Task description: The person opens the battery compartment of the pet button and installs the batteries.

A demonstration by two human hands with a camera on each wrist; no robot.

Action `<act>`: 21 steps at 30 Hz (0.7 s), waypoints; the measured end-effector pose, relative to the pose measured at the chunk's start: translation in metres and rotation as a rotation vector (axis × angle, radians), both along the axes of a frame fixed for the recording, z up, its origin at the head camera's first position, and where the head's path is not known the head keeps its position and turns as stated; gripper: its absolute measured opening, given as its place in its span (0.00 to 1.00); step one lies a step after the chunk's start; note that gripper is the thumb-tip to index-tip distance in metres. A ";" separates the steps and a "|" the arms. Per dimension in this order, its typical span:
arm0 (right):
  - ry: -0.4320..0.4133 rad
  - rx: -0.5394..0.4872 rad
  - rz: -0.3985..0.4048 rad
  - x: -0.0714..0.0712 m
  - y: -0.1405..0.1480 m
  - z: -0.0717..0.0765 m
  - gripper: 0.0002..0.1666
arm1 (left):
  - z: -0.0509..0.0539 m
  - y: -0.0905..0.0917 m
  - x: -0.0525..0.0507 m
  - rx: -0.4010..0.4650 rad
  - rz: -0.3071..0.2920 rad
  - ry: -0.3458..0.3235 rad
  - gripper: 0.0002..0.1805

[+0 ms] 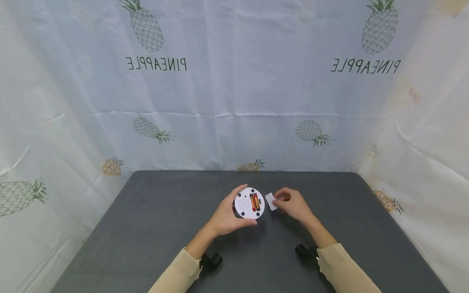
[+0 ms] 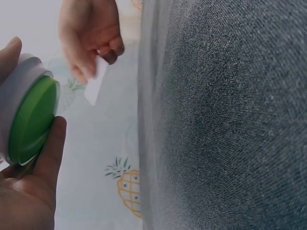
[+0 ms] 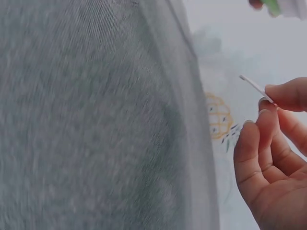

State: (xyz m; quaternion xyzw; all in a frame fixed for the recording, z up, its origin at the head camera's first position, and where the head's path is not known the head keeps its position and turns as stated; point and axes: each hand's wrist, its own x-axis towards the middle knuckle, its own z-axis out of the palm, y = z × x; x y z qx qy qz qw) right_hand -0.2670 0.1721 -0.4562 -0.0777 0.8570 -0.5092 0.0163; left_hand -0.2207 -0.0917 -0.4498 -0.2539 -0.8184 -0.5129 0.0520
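My left hand (image 1: 226, 216) grips a round white button device (image 1: 242, 206) by its rim, thumb on the near side and fingers on the far side. Its underside faces up, with speaker holes, small dark feet and an uncovered battery compartment holding two red-and-black batteries (image 1: 255, 202). On the opposite face, the left wrist view shows a green dome (image 2: 36, 120). Just right of the device, my right hand (image 1: 296, 206) pinches a small white battery cover (image 1: 270, 199) between thumb and fingertips. The cover (image 3: 255, 87) appears thin and edge-on in the right wrist view, apart from the device.
Both hands are above a dark grey table (image 1: 165, 228). A white curtain (image 1: 234, 89) printed with pineapples hangs behind it and along both sides. Black wrist cameras, the left one (image 1: 212, 261) and the right one (image 1: 305, 252), sit beside the beige sleeves.
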 end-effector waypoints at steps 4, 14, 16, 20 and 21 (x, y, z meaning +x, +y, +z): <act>0.011 -0.077 -0.005 0.007 -0.002 0.008 0.12 | 0.000 0.000 0.000 -0.005 -0.001 -0.011 0.57; 0.087 -0.262 0.010 0.024 -0.009 0.028 0.14 | 0.000 0.001 0.000 0.007 0.001 -0.012 0.56; 0.101 -0.289 0.016 0.026 -0.011 0.030 0.15 | 0.000 0.001 0.000 0.008 0.000 -0.013 0.56; 0.132 -0.337 0.035 0.031 -0.014 0.034 0.14 | -0.001 0.001 0.000 0.010 -0.005 -0.017 0.56; 0.137 -0.340 0.041 0.032 -0.015 0.035 0.14 | -0.001 0.001 0.000 0.010 -0.005 -0.017 0.56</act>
